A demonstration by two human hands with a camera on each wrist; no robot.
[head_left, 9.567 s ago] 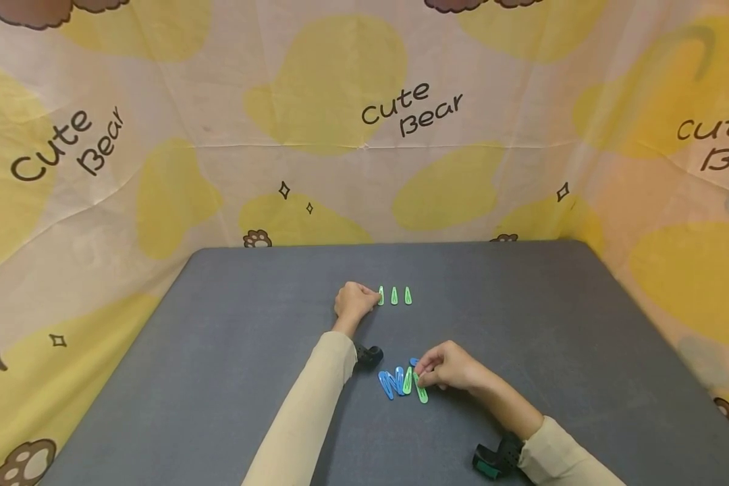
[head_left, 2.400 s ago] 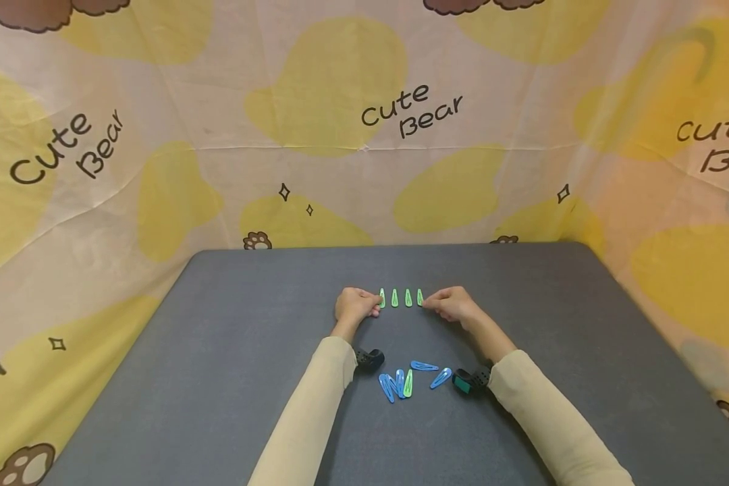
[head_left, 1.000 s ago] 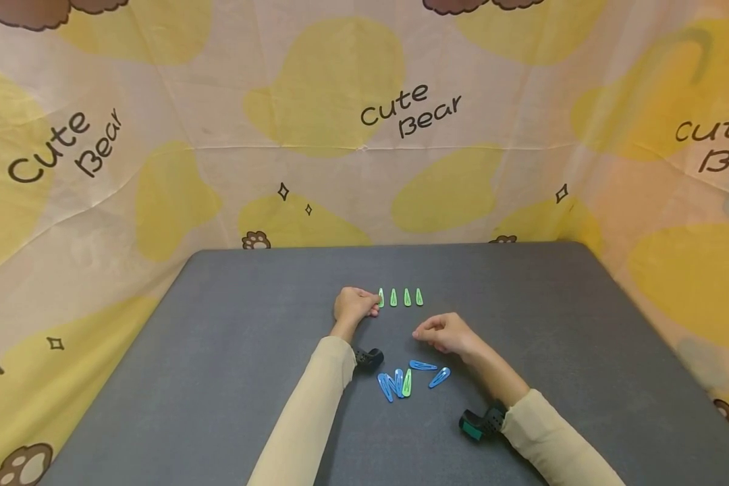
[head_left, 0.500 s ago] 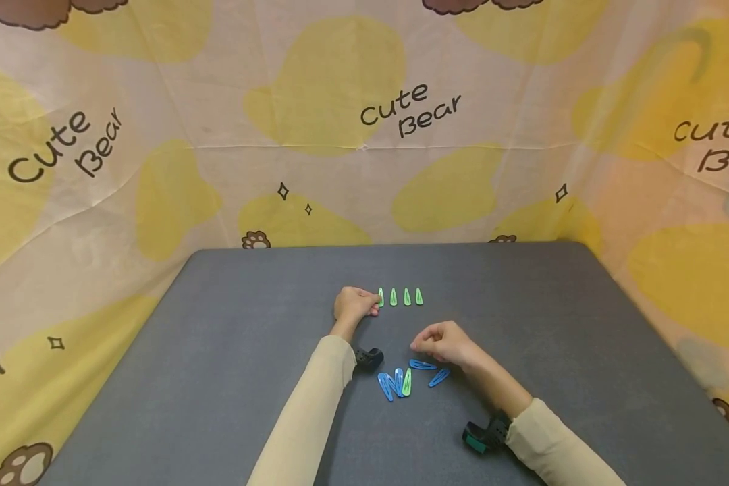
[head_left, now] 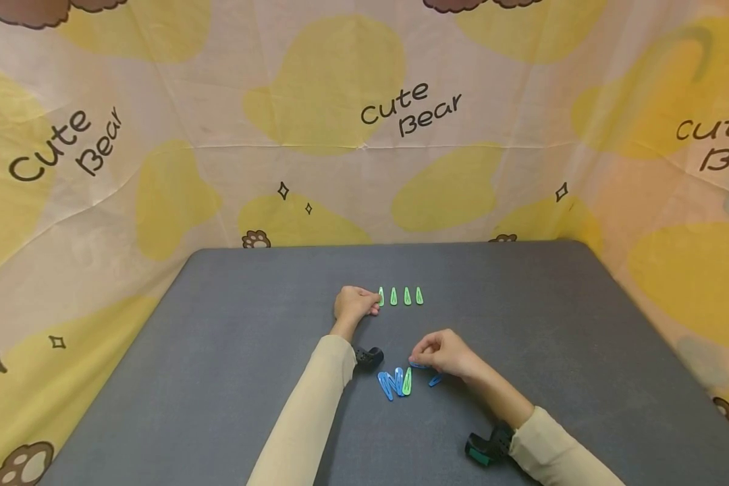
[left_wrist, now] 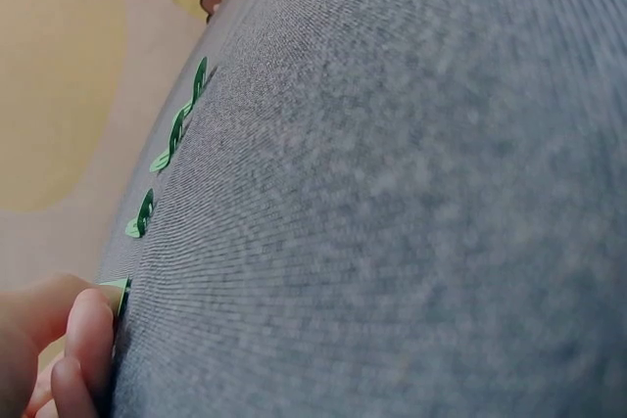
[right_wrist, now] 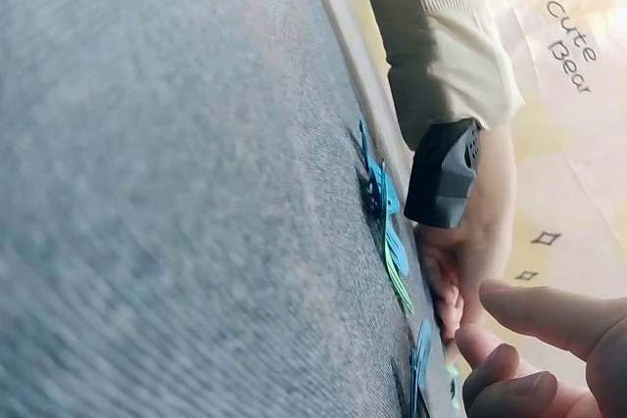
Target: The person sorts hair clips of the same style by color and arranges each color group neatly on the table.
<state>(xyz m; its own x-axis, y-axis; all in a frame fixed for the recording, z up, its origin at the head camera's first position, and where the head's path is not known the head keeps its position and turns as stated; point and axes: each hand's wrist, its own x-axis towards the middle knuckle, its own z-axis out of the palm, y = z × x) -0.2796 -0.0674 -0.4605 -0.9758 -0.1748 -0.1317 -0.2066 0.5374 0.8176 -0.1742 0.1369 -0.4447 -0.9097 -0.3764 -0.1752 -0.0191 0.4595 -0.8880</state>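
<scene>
Four-in-line is avoided here: several green snap hair clips (head_left: 407, 296) stand in a spaced row at mid-table. My left hand (head_left: 354, 305) pinches the leftmost green hair clip (left_wrist: 120, 286), its fingers partly covering it. Nearer, my right hand (head_left: 446, 352) hovers over a loose group, thumb and fingers apart in the right wrist view with nothing between them. Its fingertips overlap a blue hair clip (head_left: 418, 366), and another blue clip (head_left: 435, 380) lies partly hidden below the hand. To their left, several blue clips (head_left: 385, 386) lie against one green clip (head_left: 407, 382).
The grey table (head_left: 249, 378) ends at a patterned cloth (head_left: 328, 101) behind it. Black wrist cameras (head_left: 489, 447) sit on both wrists. Both forearms reach in from the near side.
A green clip has gone from the near group to the row's right end. My right hand has since drawn back and lowered toward the blue clips. The left hand stays.
</scene>
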